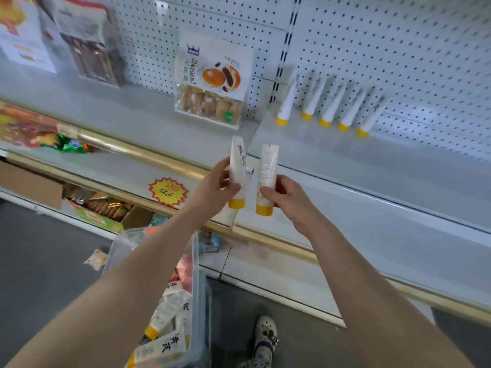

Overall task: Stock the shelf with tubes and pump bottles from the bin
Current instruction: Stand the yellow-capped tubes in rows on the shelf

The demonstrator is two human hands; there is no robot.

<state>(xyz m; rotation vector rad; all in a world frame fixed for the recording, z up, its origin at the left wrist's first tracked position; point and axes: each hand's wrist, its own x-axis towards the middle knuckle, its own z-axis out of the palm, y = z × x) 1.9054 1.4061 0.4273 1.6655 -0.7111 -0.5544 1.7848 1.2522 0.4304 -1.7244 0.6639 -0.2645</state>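
**First onlooker:** Where are the hands?

**Second onlooker:** Two bare arms reach in from the bottom corners and meet in front of the shelf [372,166]. The left hand [218,188] pinches one tube [237,166] between thumb and curled fingers, just above its cap. The right hand [285,196] grips a second tube [267,171] the same way, thumb laid across the front. Both tubes are upright, caps down, side by side and close but not touching, held in the air above the shelf's front lip.

**First onlooker:** What are they made of?

**Second onlooker:** Soft white plastic, flat at the crimped top and round at the bottom, each ending in a yellow cap. The left one carries dark brush-style characters; the right one has fine print I cannot read.

**First onlooker:** And the rest of the stock?

**Second onlooker:** Five matching tubes [325,112] stand on their yellow caps in a slanting row at the back of the grey shelf, leaning on the white pegboard [398,49]. More tubes [164,317] lie jumbled in the clear plastic bin [198,288] on the floor, under the left forearm. Left of the row stands a glossy pastry bag [212,83]. A star-shaped yellow sticker [168,192] sits just below a brassy rail [159,158]. A speckled shoe [265,338] shows on the dark floor beside the bin
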